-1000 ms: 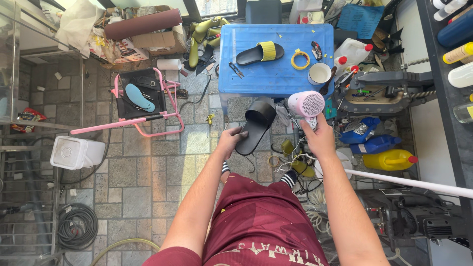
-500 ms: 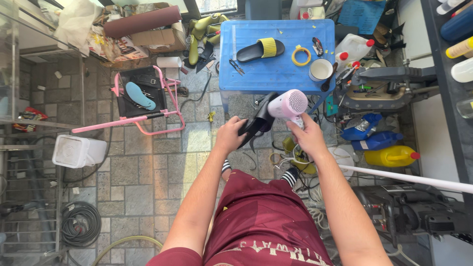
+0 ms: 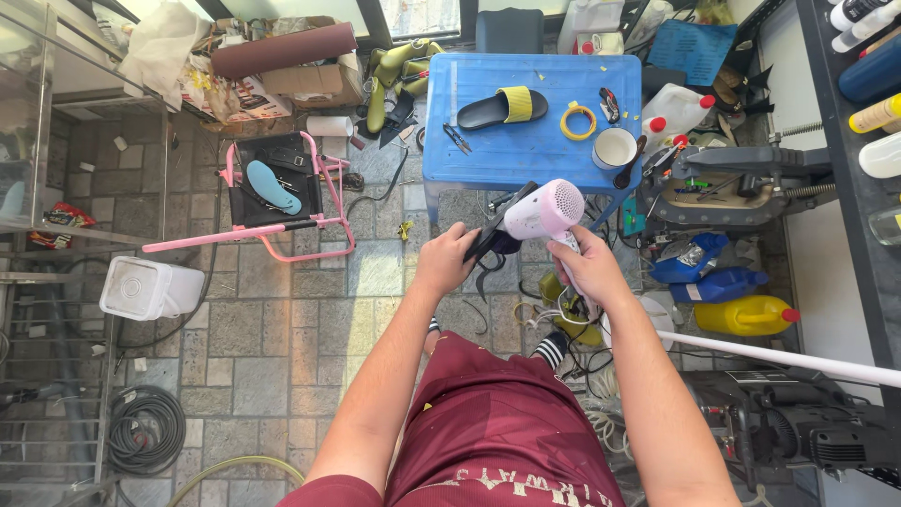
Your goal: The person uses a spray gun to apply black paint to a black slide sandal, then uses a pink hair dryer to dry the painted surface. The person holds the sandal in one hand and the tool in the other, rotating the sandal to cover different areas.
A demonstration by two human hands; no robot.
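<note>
Right hand [image 3: 584, 268] grips pale pink plastic hair dryer [image 3: 544, 209] by its handle. Left hand [image 3: 449, 260] clasps black rubber sandal [image 3: 497, 230], at 9 o'clock of dryer. Blue plastic worktop [image 3: 526, 150] at 12 o'clock.

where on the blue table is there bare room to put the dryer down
The blue plastic table is bare along its near edge, below the black-and-yellow slipper and yellow tape ring, left of the white cup. The right edge is crowded. The right hand holds the pink hair dryer.
</note>
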